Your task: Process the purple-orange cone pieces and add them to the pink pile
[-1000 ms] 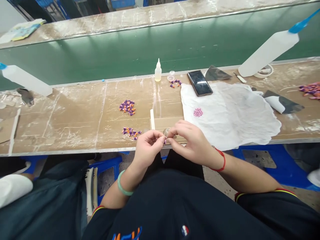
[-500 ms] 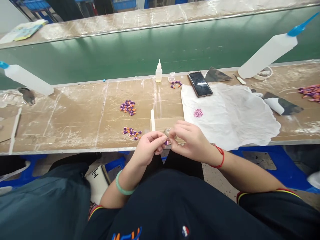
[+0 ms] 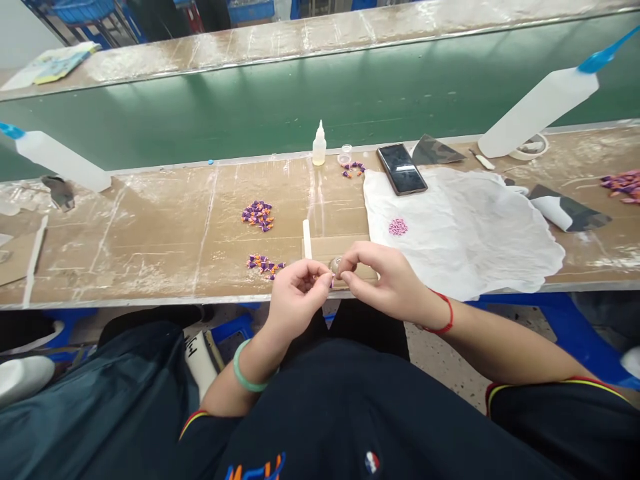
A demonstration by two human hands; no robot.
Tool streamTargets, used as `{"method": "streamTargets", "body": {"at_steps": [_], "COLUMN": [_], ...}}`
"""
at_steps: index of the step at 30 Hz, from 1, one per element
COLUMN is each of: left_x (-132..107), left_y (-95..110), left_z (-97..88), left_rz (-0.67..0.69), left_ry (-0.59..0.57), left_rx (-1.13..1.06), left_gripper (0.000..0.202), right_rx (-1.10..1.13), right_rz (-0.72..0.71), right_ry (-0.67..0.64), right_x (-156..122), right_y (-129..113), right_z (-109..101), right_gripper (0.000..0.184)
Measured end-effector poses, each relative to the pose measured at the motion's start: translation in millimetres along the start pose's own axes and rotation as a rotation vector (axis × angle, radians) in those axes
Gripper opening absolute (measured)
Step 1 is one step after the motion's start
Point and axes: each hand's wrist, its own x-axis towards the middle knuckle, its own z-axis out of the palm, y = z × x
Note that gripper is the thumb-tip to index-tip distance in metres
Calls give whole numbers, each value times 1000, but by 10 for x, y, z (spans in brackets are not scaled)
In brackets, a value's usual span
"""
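Observation:
My left hand (image 3: 295,293) and my right hand (image 3: 383,280) meet at the near edge of the brown workbench (image 3: 150,233). Between their fingertips they pinch a tiny purple piece (image 3: 331,283), mostly hidden by the fingers. My right fingers also touch a small round clear thing (image 3: 336,266) on the bench. A pile of small purple-and-orange pieces (image 3: 263,265) lies just left of my left hand, and a bigger pile (image 3: 257,215) sits farther back. A white stick (image 3: 307,239) lies upright beside them.
A white sheet (image 3: 465,227) with a pink bead cluster (image 3: 398,227) and a phone (image 3: 401,169) covers the right. A small glue bottle (image 3: 319,145), a clear cup (image 3: 344,156), two large squeeze bottles (image 3: 540,107) (image 3: 60,160), a tape roll (image 3: 530,145) and more purple pieces (image 3: 623,183) stand around. A green wall (image 3: 250,107) backs the bench.
Both hands stayed together at the bench edge, with only small finger shifts on the tiny piece. The view drifted slightly.

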Motion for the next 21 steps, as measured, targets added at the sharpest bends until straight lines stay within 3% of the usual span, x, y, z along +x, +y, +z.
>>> {"method": "streamTargets", "body": {"at_steps": [3, 9, 14, 21], "left_x": [-11, -19, -30, -26], "left_y": [34, -25, -110, -75], "left_z": [-5, -12, -21, -30], "left_rz": [104, 272, 310, 255], "left_ry": [9, 1, -30, 31], "left_rx": [147, 330, 315, 238], "left_gripper": [14, 14, 16, 12], "right_rx": [86, 52, -8, 39], "right_rz": [124, 158, 195, 207], "right_ry": [-29, -33, -44, -21], "right_x": [-7, -22, -49, -15], "right_y": [-23, -41, -38, -67], "right_z": [31, 71, 84, 170], "right_gripper": [10, 13, 12, 15]}}
